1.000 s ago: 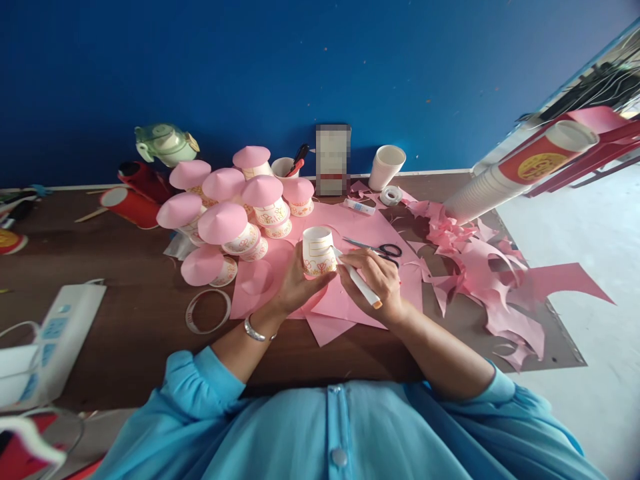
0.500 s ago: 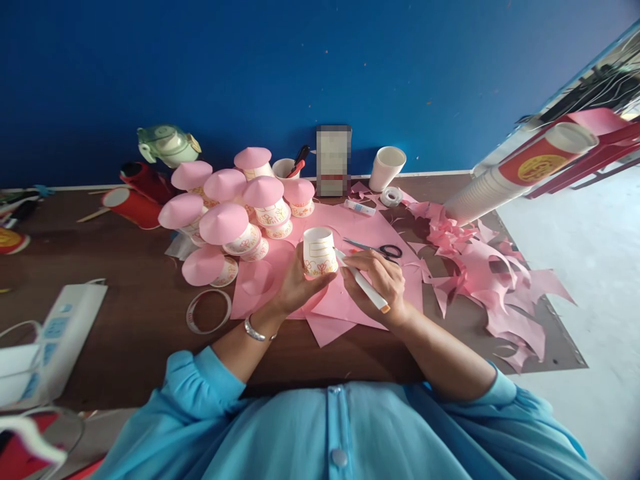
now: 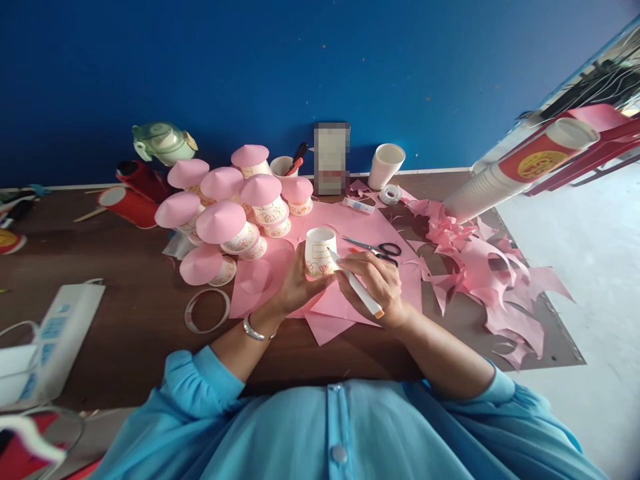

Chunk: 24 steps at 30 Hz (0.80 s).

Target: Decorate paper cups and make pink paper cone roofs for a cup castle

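My left hand (image 3: 300, 288) is closed around the lower part of a white paper cup (image 3: 320, 252), which carries drawn orange lines and flower shapes. In my right hand (image 3: 377, 283) is a white marker (image 3: 361, 291) with an orange end, its tip at the cup's side on the drawn lines. Under both hands lie sheets of pink paper (image 3: 327, 330). Black-handled scissors (image 3: 383, 251) rest on the paper just beyond my right hand. To the left stand several decorated cups with pink paper cones (image 3: 221, 223) on top.
A roll of tape (image 3: 207, 311) lies left of my left wrist. Pink paper scraps (image 3: 500, 287) cover the right side. A long stack of paper cups (image 3: 520, 170) leans there. A phone (image 3: 331, 160), an upright white cup (image 3: 386, 165) and a glue stick (image 3: 359, 205) are at the back.
The marker tip has moved from the cup's right edge onto its front, my right hand shifting slightly left with it. My left hand keeps holding the cup.
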Available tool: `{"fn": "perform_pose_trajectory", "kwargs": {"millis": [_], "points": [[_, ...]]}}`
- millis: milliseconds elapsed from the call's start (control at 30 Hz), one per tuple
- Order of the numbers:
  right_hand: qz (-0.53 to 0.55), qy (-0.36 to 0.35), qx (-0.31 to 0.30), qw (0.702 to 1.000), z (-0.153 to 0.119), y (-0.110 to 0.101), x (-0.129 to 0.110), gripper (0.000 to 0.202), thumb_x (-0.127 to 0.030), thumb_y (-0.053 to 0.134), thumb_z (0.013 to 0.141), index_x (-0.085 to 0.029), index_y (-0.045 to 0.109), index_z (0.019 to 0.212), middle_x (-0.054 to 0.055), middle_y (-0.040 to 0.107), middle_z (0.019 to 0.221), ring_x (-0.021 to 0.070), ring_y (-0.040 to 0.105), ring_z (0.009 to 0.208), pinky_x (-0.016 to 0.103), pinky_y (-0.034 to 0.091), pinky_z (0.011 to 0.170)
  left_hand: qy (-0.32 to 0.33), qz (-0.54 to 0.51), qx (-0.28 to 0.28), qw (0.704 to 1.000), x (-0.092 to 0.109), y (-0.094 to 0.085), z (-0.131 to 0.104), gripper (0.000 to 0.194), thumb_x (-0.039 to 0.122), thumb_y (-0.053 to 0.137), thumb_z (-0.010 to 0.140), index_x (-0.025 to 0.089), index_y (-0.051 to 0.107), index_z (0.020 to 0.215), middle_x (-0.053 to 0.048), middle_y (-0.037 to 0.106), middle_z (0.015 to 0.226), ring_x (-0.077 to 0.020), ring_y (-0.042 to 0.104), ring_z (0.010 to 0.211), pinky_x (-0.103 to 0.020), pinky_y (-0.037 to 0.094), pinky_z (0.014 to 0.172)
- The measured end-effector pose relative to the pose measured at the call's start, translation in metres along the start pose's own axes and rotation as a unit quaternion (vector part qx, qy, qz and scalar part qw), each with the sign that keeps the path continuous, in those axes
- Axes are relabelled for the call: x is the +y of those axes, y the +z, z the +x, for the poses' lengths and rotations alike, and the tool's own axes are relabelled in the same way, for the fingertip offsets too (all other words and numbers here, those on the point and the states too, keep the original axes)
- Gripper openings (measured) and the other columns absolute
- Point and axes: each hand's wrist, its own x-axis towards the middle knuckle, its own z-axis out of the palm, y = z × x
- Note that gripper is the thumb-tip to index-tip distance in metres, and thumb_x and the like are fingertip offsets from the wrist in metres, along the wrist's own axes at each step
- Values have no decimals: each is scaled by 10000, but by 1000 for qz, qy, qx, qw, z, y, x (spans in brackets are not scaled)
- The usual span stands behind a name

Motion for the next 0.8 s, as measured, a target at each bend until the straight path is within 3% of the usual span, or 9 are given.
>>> {"fn": "perform_pose_trajectory", "kwargs": {"millis": [367, 800], "points": [[-3, 4, -9, 1000, -2, 2, 3, 275, -110, 635, 925, -210, 620, 1181, 48, 751, 883, 189, 738, 750, 315, 621, 734, 1, 16, -3, 1000, -1, 0, 0, 574, 604, 763, 805, 223, 498, 1142, -74, 593, 1083, -243, 612, 963, -365, 553, 751], [-7, 5, -27, 1000, 3, -1, -4, 192, -92, 607, 922, -219, 626, 1064, 14, 731, 798, 154, 704, 652, 263, 525, 576, -1, 26, -1, 1000, 1, -2, 2, 517, 538, 788, 807, 240, 504, 1120, -69, 587, 1058, -253, 612, 945, -389, 562, 778]]}}
